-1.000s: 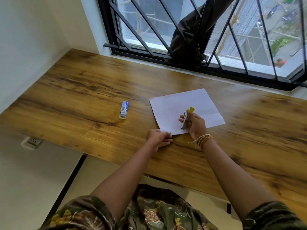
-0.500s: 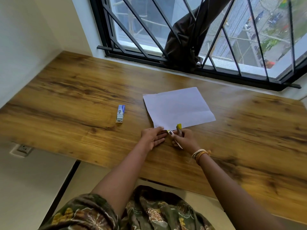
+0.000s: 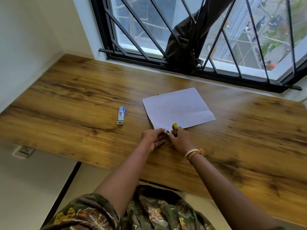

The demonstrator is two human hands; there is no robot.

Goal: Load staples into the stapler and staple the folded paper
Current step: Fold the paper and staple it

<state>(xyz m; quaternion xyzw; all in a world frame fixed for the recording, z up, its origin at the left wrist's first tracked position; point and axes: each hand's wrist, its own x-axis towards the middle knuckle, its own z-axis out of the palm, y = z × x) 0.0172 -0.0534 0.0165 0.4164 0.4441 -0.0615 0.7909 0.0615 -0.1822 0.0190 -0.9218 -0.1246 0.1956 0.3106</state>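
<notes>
**Q:** What do you log for the hands?

**A:** I note both hands meeting at the near corner of the folded paper [image 3: 178, 108]. My right hand [image 3: 180, 140] has its fingers curled round the stapler [image 3: 173, 130], which has a yellow top and a silver metal front. The stapler sits at the paper's near edge, its yellow end pointing away from me toward the sheet. My left hand [image 3: 153, 138] lies just beside it. Its fingers reach to the stapler's metal front and the paper corner. I cannot tell from this view whether they pinch anything or only touch.

**Q:** Position of the paper?

**A:** I record it flat on the wooden desk [image 3: 66, 100], right of centre, turned at a slant. It is white, with a crease line near its right edge.

**Q:** And the staples?

**A:** The staple box [image 3: 121, 115] lies on the desk, well left of the paper and apart from both hands. It is blue and white, and its near end is open with a grey block of staples showing.

**Q:** Anything else in frame?

**A:** Thread bracelets [image 3: 193, 153] on my right wrist. A barred window [image 3: 216, 39] behind the desk, with dark cloth [image 3: 184, 47] hanging through the bars. A wall socket [image 3: 26, 150] below the desk edge on the left.
</notes>
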